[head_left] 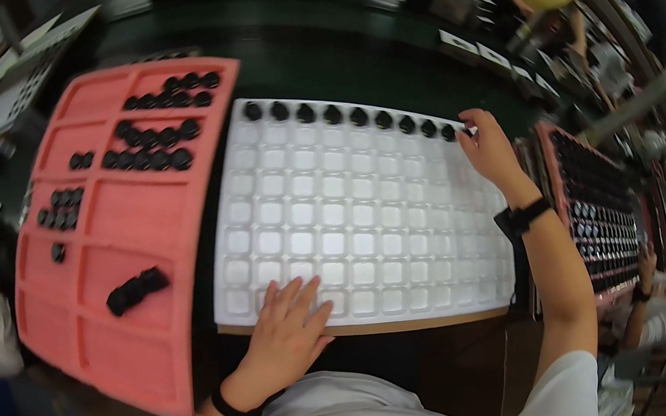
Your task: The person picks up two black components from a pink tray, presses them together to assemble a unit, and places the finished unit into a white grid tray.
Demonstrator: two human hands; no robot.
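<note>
White cell tray [352,213] on the counter [342,55], black caps [332,113] along its far row. Right hand [491,152] at the far right corner, fingers pinching the last cap [467,131]. Left hand [288,332] open, flat on the near edge. Pink tray [119,335] left.

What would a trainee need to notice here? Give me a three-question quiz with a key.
1. True or false: the left hand lies flat on the near edge of the white grid tray.
2. Which row of the white grid tray holds black round parts? A far row; B near row; C middle row.
3. What colour is the foam tray left of the white one?

Key: 1 true; 2 A; 3 pink. The right hand is at the far row's right end.
</note>
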